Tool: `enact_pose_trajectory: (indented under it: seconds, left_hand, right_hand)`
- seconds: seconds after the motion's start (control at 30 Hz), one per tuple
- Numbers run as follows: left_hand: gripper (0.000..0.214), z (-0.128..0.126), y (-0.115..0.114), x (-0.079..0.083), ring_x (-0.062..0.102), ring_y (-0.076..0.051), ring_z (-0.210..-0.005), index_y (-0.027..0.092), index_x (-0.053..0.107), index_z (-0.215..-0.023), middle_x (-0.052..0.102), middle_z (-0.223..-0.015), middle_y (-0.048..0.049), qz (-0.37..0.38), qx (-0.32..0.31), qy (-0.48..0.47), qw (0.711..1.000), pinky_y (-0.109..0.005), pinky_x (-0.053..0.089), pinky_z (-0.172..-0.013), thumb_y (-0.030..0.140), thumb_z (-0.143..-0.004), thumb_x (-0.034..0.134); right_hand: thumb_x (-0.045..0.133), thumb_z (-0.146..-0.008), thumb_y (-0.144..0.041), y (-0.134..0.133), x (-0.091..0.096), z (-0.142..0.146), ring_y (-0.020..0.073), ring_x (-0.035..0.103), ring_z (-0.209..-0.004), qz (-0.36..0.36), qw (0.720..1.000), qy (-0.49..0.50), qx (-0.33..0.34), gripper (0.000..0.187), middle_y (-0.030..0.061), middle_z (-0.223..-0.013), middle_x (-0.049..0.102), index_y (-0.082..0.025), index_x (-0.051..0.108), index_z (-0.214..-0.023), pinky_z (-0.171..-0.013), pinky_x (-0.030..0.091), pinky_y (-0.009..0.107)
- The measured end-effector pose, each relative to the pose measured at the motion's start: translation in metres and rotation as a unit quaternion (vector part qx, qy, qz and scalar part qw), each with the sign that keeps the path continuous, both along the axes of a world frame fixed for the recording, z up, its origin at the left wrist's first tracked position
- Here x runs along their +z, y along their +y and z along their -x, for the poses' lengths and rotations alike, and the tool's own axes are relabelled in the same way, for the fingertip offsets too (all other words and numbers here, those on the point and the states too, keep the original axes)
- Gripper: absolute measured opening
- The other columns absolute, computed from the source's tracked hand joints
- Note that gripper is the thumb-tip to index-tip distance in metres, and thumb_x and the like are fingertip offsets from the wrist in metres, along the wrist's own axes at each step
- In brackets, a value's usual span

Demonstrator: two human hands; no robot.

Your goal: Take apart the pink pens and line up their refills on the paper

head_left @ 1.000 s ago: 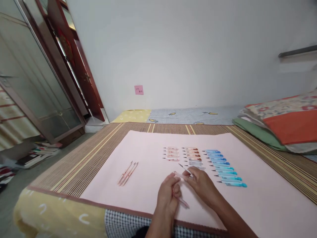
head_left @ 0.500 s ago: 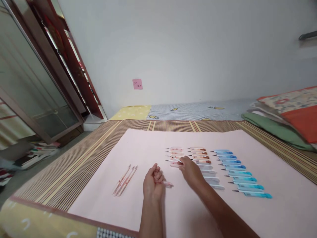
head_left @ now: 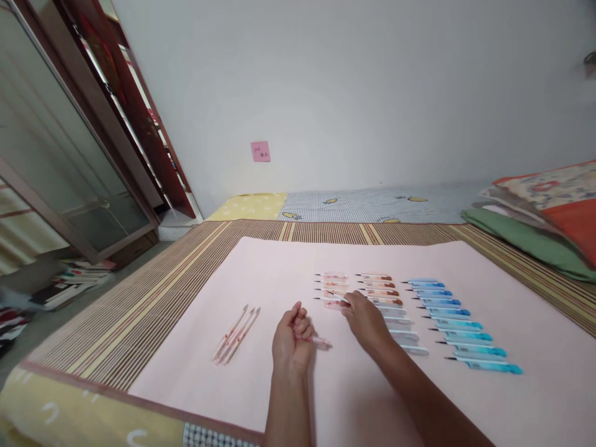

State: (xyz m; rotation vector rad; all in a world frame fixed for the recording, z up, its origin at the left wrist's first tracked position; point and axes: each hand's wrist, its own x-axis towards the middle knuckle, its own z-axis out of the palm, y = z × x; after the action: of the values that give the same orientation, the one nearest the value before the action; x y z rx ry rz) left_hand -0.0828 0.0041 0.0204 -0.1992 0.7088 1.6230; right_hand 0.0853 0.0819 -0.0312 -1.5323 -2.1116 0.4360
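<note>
My left hand is closed, palm up, around a pink-patterned pen barrel whose end sticks out to the right. Pinched in the fingers of my right hand is a thin white pen refill with a dark tip pointing left. It is over a column of pink pen barrels, with dark-tipped refills beside them. Just right of these lie brown-ended pen barrels with refills, and grey translucent barrels partly behind my right hand.
Blue pen barrels with refills form a slanting column at the right. Several pink-patterned pens lie together on the left of the pink sheet. Folded cloths are stacked on the striped mat's far right, near the wall.
The view has shifted slightly. My right hand stays over the pink column with the refill, and my left hand keeps hold of the barrel.
</note>
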Motion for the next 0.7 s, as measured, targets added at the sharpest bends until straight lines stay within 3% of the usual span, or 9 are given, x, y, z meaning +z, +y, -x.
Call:
enact_pose_trajectory:
  seconds: [0.7]
  left_hand:
    - [0.01, 0.0013, 0.0023, -0.009, 0.028, -0.001, -0.039, 0.012, 0.06, -0.08, 0.053, -0.063, 0.0019, -0.019, -0.009, 0.009, 1.0, -0.013, 0.02, -0.036, 0.003, -0.085, 0.058]
  right_hand:
    - [0.054, -0.091, -0.009, -0.0022, 0.0013, 0.0025, 0.0168, 0.057, -0.087, -0.002, 1.0, -0.024, -0.006, 0.013, 0.0047, -0.096, 0.063, -0.019, 0.06, -0.087, -0.072, 0.034, 0.026]
